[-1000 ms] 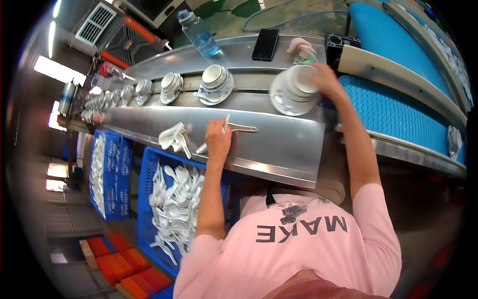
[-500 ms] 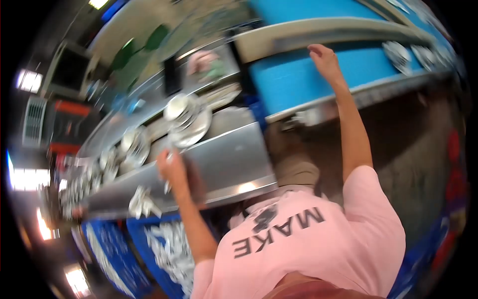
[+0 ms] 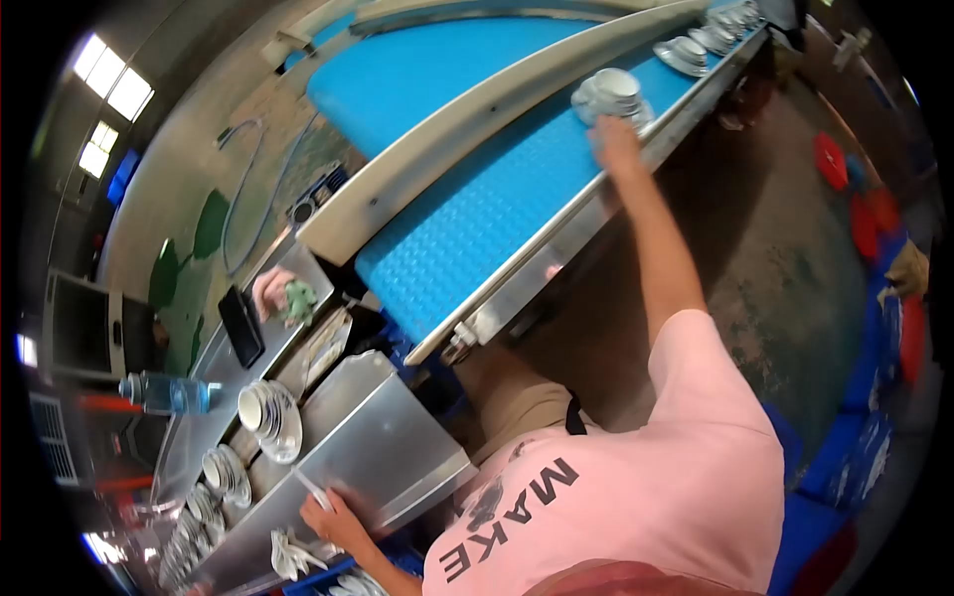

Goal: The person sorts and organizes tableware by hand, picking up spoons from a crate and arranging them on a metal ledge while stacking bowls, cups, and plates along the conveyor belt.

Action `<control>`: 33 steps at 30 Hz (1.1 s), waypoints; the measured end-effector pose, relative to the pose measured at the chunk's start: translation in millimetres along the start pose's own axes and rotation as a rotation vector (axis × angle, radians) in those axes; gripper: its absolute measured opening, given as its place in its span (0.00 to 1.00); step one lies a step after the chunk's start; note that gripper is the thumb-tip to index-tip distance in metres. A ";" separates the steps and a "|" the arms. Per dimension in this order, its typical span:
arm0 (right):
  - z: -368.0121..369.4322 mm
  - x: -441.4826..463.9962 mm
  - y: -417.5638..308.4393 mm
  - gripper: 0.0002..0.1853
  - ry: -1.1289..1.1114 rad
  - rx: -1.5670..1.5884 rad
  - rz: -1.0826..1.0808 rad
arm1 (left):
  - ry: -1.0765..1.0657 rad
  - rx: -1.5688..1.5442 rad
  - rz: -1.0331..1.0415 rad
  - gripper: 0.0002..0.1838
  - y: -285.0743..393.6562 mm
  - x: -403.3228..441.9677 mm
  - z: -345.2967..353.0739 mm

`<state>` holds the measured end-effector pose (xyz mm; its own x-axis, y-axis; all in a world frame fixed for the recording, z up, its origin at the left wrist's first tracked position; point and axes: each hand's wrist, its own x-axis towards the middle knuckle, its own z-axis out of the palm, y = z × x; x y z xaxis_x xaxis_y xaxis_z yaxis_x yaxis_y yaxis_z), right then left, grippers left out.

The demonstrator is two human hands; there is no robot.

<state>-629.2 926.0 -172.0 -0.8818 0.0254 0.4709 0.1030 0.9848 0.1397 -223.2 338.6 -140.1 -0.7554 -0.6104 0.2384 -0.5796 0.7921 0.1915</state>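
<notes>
Stacked white crockery (image 3: 616, 89), with bowls resting on a plate, sits on the blue textured conveyor belt (image 3: 477, 214) in the upper right of the frame. The right hand (image 3: 616, 147) reaches out to the near side of this stack, its fingers against the lower dishes; they are blurred, and I cannot tell how wide or narrow they are. Farther along the belt, towards the upper right corner, more stacks of white dishes (image 3: 684, 55) stand in a line.

The left hand (image 3: 333, 519) is at the lower left, over the edge of the shiny metal bench (image 3: 383, 437), its fingers closed narrowly around a slim white spoon (image 3: 315, 488) that points up and to the left. Near that hand, a small heap of white spoons (image 3: 291, 554) lies at the bench edge.

Along the bench, a row of white bowls and plates in stacks (image 3: 281, 425) runs down to the lower left. Behind the nearest stack are a clear blue bottle (image 3: 179, 394) lying sideways in the view, a black phone (image 3: 240, 326), and a pink cloth (image 3: 268, 290) touching a green cloth (image 3: 299, 301).
</notes>
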 end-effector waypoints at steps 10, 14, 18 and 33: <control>-86.0 -8.1 -82.7 0.15 -0.017 0.644 0.395 | -0.008 -0.015 0.078 0.22 1.5 1.0 -1.1; -79.6 30.4 -71.9 0.22 -0.244 0.637 0.355 | 0.044 -0.070 0.083 0.23 12.6 -2.5 -16.0; -62.3 49.8 -67.8 0.26 -0.466 0.563 0.194 | 0.060 -0.183 0.026 0.22 -1.4 0.0 -8.9; -140.1 -81.9 -367.7 0.17 -0.874 1.808 -0.160 | -0.122 -0.890 -0.410 0.17 -32.8 34.2 10.1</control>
<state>-530.4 537.7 -139.9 -0.8348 -0.5505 -0.0005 0.0154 -0.0224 -0.9996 -233.1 291.8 -147.8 -0.6027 -0.7920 -0.0969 -0.4001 0.1948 0.8955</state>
